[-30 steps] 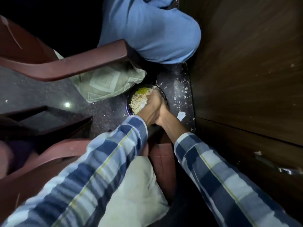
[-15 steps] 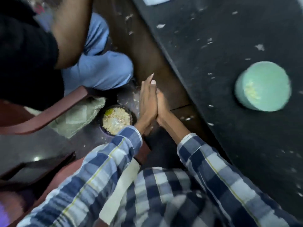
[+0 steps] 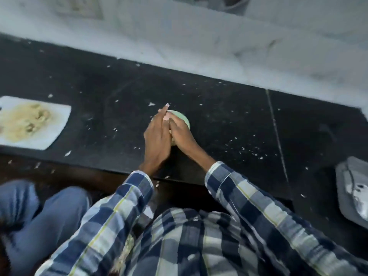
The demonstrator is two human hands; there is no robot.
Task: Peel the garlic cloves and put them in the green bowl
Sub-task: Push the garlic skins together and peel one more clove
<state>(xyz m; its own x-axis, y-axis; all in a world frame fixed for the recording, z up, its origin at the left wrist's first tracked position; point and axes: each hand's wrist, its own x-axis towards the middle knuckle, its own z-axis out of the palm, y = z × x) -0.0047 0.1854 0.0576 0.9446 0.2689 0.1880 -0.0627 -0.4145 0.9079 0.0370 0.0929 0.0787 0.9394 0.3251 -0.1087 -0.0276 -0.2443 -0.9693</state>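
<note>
My fingers [image 3: 166, 111] on both hands lie straight, palms pressed together over the green bowl [image 3: 184, 120]; I judge the left hand [image 3: 157, 139] and right hand [image 3: 180, 134] are cupping garlic to tip in, though I cannot see any. The bowl sits mid-table. The black table [image 3: 229, 120] is littered with pale peel flakes; a white board [image 3: 35, 122] lies far left, a pale wall beyond.
</note>
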